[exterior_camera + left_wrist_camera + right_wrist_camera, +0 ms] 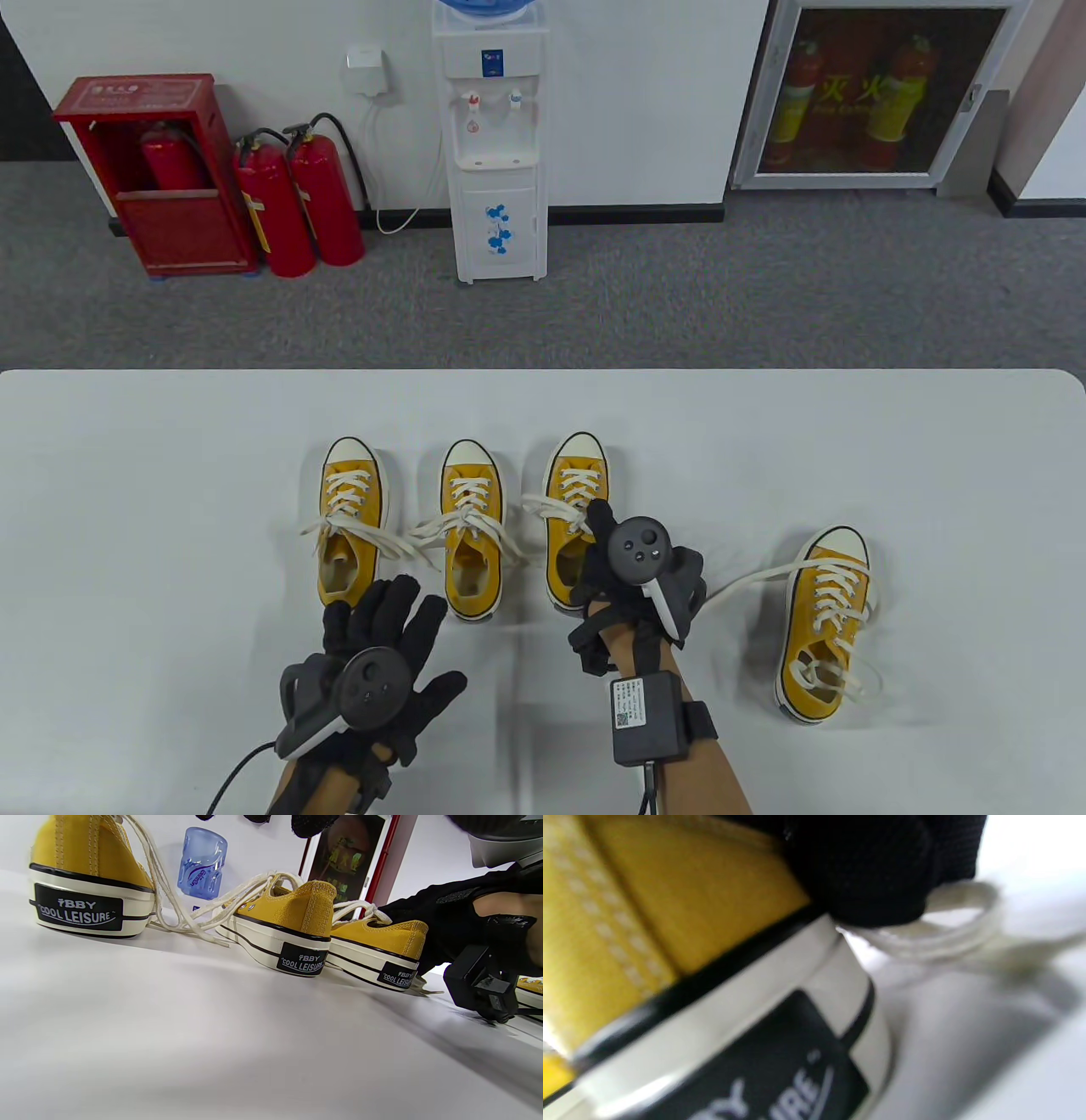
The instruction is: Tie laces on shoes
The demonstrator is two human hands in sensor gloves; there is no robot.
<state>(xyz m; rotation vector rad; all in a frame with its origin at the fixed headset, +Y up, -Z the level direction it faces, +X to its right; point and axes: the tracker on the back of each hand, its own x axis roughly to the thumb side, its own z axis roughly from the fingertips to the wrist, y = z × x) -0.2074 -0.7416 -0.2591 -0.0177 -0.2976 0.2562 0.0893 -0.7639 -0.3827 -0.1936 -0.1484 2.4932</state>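
Pinching a white lace (950, 921) at the 3rd yellow shoe (570, 501) from left, R hand (632, 577) grip holds it; L hand (382, 654) spread flat, nothing held, on counter (170, 509) nr 1st shoe (349, 518).

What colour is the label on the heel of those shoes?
Black with white lettering; the heel label shows best in the left wrist view.

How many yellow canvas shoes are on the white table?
4. Three yellow canvas shoes stand side by side: left, middle, and third, partly covered by the right hand. The fourth stands apart at the right. None seems hidden.
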